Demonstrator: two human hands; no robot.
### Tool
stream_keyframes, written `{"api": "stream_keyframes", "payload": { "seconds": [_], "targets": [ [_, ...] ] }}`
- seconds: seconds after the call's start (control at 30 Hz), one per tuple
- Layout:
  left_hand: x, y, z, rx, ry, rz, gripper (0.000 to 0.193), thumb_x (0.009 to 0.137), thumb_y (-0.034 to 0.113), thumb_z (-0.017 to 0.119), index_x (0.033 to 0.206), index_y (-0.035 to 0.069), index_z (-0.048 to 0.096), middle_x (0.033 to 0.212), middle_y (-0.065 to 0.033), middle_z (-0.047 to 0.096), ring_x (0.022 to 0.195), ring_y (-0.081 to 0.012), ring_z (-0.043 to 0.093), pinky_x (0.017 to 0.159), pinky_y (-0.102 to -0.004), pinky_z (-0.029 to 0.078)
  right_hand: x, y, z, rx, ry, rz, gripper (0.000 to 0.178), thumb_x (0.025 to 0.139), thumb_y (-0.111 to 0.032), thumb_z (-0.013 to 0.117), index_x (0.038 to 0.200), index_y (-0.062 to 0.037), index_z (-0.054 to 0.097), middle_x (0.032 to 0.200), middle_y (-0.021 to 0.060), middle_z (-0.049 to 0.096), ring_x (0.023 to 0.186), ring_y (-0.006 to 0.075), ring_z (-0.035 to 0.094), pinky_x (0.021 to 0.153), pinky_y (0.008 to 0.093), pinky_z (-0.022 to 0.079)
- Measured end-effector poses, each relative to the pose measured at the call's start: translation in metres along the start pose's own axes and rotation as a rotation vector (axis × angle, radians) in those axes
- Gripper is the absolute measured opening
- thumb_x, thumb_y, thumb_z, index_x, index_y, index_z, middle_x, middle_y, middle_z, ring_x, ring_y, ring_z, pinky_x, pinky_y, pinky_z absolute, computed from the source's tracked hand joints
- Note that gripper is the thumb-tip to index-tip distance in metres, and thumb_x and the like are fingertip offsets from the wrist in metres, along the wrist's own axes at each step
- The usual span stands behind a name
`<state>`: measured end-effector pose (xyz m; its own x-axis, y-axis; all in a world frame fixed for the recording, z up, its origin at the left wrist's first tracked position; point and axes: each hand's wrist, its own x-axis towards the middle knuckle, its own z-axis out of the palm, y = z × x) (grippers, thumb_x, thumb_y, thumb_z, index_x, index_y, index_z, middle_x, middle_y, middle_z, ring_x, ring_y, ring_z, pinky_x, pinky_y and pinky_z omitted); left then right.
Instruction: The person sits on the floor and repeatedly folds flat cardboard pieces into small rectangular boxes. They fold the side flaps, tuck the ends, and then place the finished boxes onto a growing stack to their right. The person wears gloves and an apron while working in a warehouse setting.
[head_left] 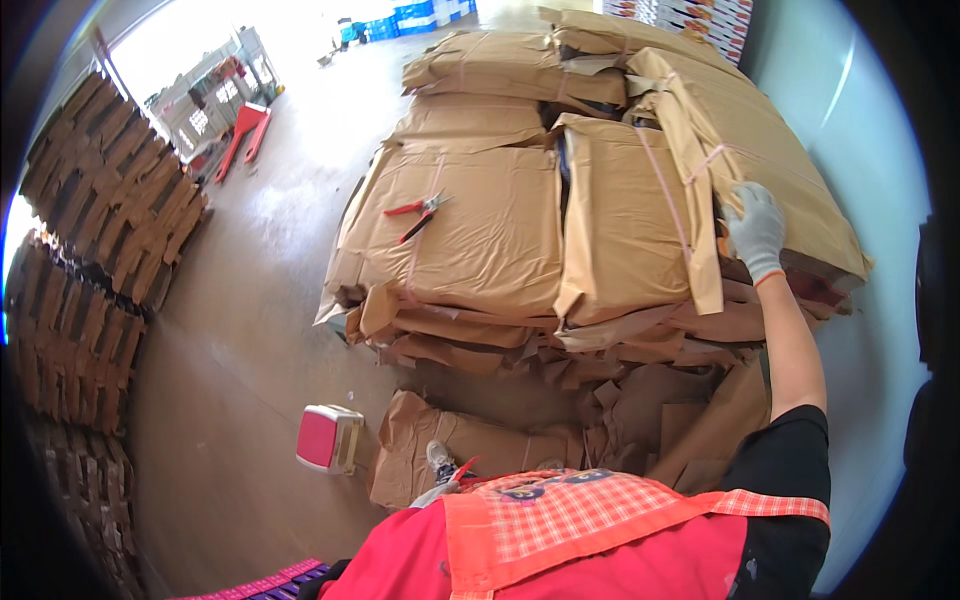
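My right hand (pixel 757 232), in a grey-white glove with an orange cuff, reaches out to the right side of a large stack. Its fingers are closed on the edge of brown wrapping paper (pixel 708 262) that hangs as a long folded strip. Low in front of my body, my left hand (pixel 436 494), also gloved, shows only in part; a slim red thing (pixel 465 468) sticks out of it. Red-and-black-handled cutters (pixel 420 213) lie on a paper-wrapped bundle (pixel 480 235) at the stack's left. Pink string (pixel 660 185) runs across the neighbouring bundle.
Crumpled brown paper (pixel 480 425) covers the floor by my feet. A small stool with a red top (pixel 318 437) stands to the left. Stacked brown slabs (pixel 110 190) line the left side. Beyond are a red pallet jack (pixel 243 135) and blue crates (pixel 415 15). A pale wall (pixel 850 110) borders the right.
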<state>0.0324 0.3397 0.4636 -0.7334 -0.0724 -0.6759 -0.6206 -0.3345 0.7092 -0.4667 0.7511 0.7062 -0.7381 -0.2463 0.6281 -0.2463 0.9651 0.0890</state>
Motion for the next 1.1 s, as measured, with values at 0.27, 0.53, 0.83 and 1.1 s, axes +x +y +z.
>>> {"api": "stream_keyframes", "payload": {
  "seconds": [0.27,0.53,0.83,1.1],
  "targets": [
    [0.073,-0.095,-0.13,-0.071,0.193,0.074,0.045,0.095,0.018,0.064,0.134,-0.001,0.053,0.117,-0.0098,0.065,0.105,-0.0151,0.062,0.09,-0.0267,0.049,-0.02,-0.015,-0.008,-0.24,-0.124,0.096,0.027,0.076,-0.024,0.071,0.099,-0.0095,0.069,0.134,0.0097,0.056,0.127,0.0281,0.048,0.103,0.0403,0.041],
    [0.061,-0.058,-0.214,-0.014,0.316,0.096,0.044,0.094,0.016,0.065,0.134,0.001,0.054,0.118,-0.0117,0.065,0.102,-0.0165,0.063,0.088,-0.0281,0.051,-0.015,-0.16,0.023,0.154,-0.13,-0.158,0.033,0.076,-0.024,0.072,0.104,-0.0068,0.066,0.117,0.0144,0.063,0.114,0.0318,0.057,0.099,0.041,0.045],
    [0.047,-0.023,-0.26,0.224,0.282,-0.105,0.04,0.093,0.017,0.063,0.129,-0.001,0.056,0.117,-0.0145,0.066,0.105,-0.021,0.063,0.091,-0.0307,0.05,-0.055,-0.227,0.091,-0.051,-0.59,0.275,0.094,0.077,-0.061,0.067,0.15,-0.0151,0.03,0.154,0.013,0.027,0.143,0.0315,0.024,0.116,0.0489,0.018],
    [0.073,0.065,-0.182,0.602,0.069,0.099,0.038,0.093,0.018,0.061,0.125,-0.003,0.059,0.116,-0.0169,0.066,0.107,-0.025,0.063,0.094,-0.033,0.048,-0.058,-0.219,0.09,0.114,-0.565,0.236,0.085,0.082,-0.063,0.058,0.145,-0.0079,0.041,0.151,0.0141,0.035,0.142,0.0299,0.029,0.117,0.0463,0.017]
  ]
}}
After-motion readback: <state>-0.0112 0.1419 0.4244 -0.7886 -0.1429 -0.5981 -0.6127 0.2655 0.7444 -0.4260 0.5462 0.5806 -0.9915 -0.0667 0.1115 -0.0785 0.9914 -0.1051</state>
